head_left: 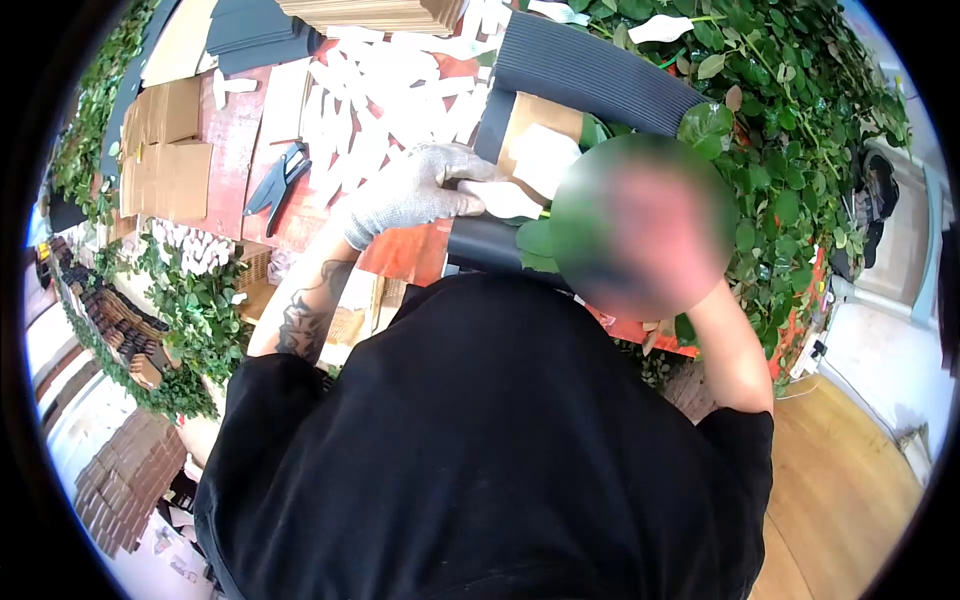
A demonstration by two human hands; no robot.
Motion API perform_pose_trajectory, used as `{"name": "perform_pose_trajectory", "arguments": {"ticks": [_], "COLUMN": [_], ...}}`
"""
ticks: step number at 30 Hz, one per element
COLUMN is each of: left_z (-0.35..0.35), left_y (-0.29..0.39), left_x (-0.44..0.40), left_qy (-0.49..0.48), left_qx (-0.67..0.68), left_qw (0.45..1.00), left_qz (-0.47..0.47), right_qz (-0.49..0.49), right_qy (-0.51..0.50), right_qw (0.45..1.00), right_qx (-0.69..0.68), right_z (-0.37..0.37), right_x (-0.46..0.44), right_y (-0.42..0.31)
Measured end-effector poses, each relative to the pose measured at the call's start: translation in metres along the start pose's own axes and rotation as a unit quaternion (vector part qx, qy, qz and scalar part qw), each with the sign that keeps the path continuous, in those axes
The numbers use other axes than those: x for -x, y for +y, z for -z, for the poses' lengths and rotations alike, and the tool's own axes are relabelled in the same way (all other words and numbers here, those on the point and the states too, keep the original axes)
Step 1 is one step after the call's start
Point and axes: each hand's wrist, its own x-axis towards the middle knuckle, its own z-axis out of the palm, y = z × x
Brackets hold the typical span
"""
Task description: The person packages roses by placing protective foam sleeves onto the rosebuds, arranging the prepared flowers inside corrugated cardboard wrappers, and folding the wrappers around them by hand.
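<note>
My left hand (415,190), in a pale knitted glove, pinches the end of a white-sleeved flower bud (503,199) between thumb and fingers. Just above that bud, a larger white wrapped bud (543,158) lies on a piece of brown cardboard (530,112). Green leaves (537,240) extend to the right of the buds. My right hand (650,230) is over these leaves; a round blur hides its fingers and anything in them. A black ribbed mat (590,72) curves behind the buds.
A dark stapler (276,188) and many white sleeves (375,90) lie on the red table (228,125) at left. Folded brown boxes (165,180), dark sheets (258,38) and stacked cardboard (375,14) stand around them. Dense leafy stems (800,190) fill the right side.
</note>
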Motion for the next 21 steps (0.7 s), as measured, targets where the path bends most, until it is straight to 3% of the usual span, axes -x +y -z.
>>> {"name": "perform_pose_trajectory", "arguments": {"ticks": [2, 5, 8, 10, 12, 14, 16, 18, 21], "left_z": [0.004, 0.000, -0.007, -0.008, -0.010, -0.011, -0.009, -0.009, -0.009], "left_y": [0.005, 0.011, 0.002, 0.007, -0.007, -0.009, 0.003, 0.001, -0.013], "left_x": [-0.001, -0.004, -0.008, -0.005, -0.011, -0.010, -0.007, -0.004, -0.004], "left_qy": [-0.016, -0.020, 0.024, 0.027, 0.040, 0.037, 0.070, 0.058, 0.037], "left_qx": [-0.038, 0.079, -0.054, -0.027, 0.057, 0.026, -0.099, -0.087, -0.055], "left_qw": [0.999, 0.996, 0.998, 0.999, 0.997, 0.999, 0.993, 0.995, 0.998], "left_qz": [-0.030, 0.024, -0.011, 0.011, 0.022, 0.012, -0.003, 0.007, -0.014], "right_qz": [0.009, -0.024, 0.005, 0.015, 0.015, 0.045, 0.030, 0.013, -0.008], "right_qy": [-0.011, -0.078, -0.081, -0.131, -0.108, -0.160, -0.176, -0.194, -0.127], "right_qw": [0.998, 0.996, 0.996, 0.990, 0.994, 0.985, 0.984, 0.981, 0.987], "right_qx": [-0.063, -0.039, -0.038, 0.046, 0.006, 0.037, 0.013, -0.012, -0.093], "right_z": [-0.006, -0.007, -0.011, -0.005, -0.008, -0.015, -0.014, -0.024, -0.045], "right_x": [0.000, -0.001, -0.003, -0.008, -0.008, -0.007, -0.013, -0.011, -0.006], "right_y": [-0.013, -0.011, -0.009, -0.025, -0.026, -0.018, -0.022, -0.018, -0.008]}}
